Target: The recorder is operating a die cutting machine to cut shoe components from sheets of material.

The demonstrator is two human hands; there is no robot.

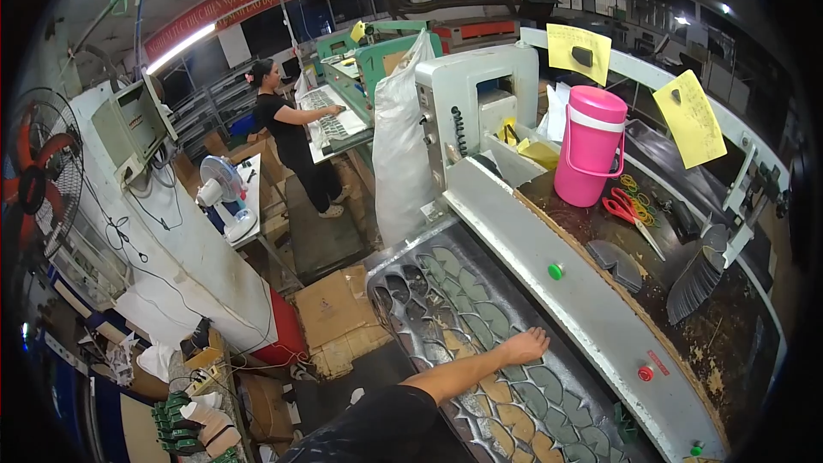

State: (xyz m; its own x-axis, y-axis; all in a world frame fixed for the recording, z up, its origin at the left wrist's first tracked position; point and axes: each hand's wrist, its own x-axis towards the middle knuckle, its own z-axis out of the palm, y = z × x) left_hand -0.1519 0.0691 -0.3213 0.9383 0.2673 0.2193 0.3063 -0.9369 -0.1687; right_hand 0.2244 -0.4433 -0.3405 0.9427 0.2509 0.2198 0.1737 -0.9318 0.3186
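My left arm, in a black sleeve, reaches in from the lower edge across a long grey tray. My left hand rests near the tray's right side, palm down. Its fingers curl downward, and whatever lies under them is hidden. Rows of curved, leaf-shaped cut-outs fill the tray. Grey-green pieces lie close to the hand, and tan pieces sit nearer to me. At the far left corner the shaped openings look dark. My right hand is out of view.
A pale machine beam with green and red buttons runs along the tray's right. Beyond it, a brown worktop holds a pink jug, red scissors and stacked grey pieces. Cardboard lies left. A co-worker stands at another table.
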